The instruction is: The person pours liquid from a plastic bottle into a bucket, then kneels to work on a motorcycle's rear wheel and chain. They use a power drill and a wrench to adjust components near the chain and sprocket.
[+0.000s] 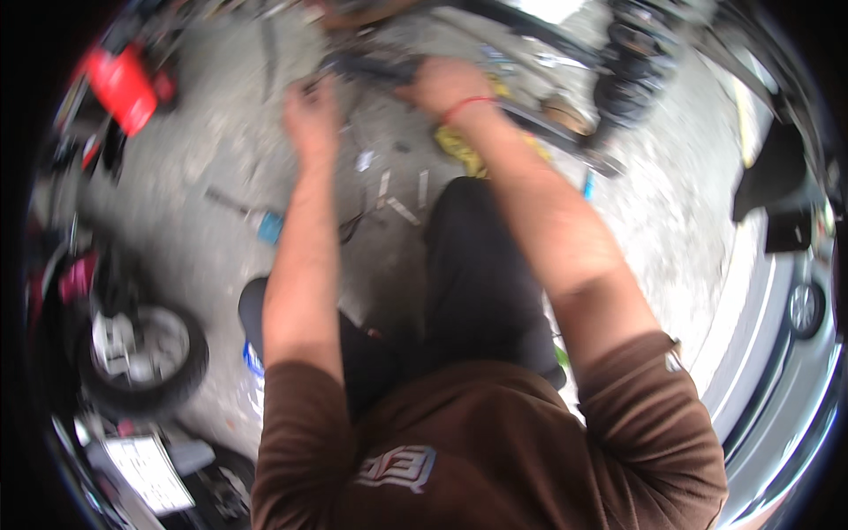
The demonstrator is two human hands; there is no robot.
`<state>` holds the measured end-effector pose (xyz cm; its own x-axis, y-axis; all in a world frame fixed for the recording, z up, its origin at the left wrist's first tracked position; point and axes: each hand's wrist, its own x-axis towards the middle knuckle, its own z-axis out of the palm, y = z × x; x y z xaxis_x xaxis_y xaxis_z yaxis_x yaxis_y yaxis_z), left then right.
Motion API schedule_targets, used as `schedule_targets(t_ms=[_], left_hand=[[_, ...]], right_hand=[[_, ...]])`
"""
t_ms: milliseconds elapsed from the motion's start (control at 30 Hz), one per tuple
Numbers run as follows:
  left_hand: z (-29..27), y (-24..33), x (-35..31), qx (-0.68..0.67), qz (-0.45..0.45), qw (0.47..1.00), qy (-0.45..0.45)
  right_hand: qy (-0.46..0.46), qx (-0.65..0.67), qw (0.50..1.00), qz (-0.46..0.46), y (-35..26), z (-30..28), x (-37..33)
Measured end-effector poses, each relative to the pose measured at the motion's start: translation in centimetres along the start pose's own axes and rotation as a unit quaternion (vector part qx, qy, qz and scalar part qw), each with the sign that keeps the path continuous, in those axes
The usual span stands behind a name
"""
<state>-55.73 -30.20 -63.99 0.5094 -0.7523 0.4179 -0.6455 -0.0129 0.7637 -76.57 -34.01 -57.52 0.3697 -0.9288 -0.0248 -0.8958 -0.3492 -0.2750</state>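
Observation:
My right hand (449, 87), a red string round its wrist, grips a dark metal arm (375, 69) that looks like part of a car's suspension. Close to this arm's left end is my left hand (312, 115). Its fingers are curled together around something small and dark, too smeared to name. Beyond my right hand stands a dark coil spring and shock absorber (634, 75), with a bar (543, 124) running towards its lower end. Yellow cloth or plastic (461, 152) lies on the floor under my right wrist.
Several pale strips (402, 210) lie on the concrete before my knees. A tool with a blue part (265, 225) is beside my left forearm. Motorbike wheel (146, 358) and red container (122, 88) stand at the left; a grey car (782, 397) is at the right.

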Motion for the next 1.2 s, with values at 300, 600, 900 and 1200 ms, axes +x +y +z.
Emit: schedule_targets(t_ms=[300, 600, 900, 1200], left_hand=[[0.8, 0.3, 0.9, -0.218, -0.072, 0.969, -0.090], [0.4, -0.4, 1.1, -0.256, -0.113, 0.955, -0.102], [-1.5, 1.5, 1.2, 0.020, 0.031, 0.995, -0.097], [-3.0, 0.9, 3.7, 0.020, 0.164, 0.969, -0.186]], right_hand=[[-0.005, 0.049, 0.998, 0.043, -0.1, -0.1, -0.3], [-0.012, 0.072, 0.997, 0.034, 0.1, -0.6, -1.0], [-0.022, 0.053, 0.998, 0.032, -0.3, -1.9, -1.5], [0.045, 0.039, 0.997, -0.043, -0.7, -2.4, -3.1]])
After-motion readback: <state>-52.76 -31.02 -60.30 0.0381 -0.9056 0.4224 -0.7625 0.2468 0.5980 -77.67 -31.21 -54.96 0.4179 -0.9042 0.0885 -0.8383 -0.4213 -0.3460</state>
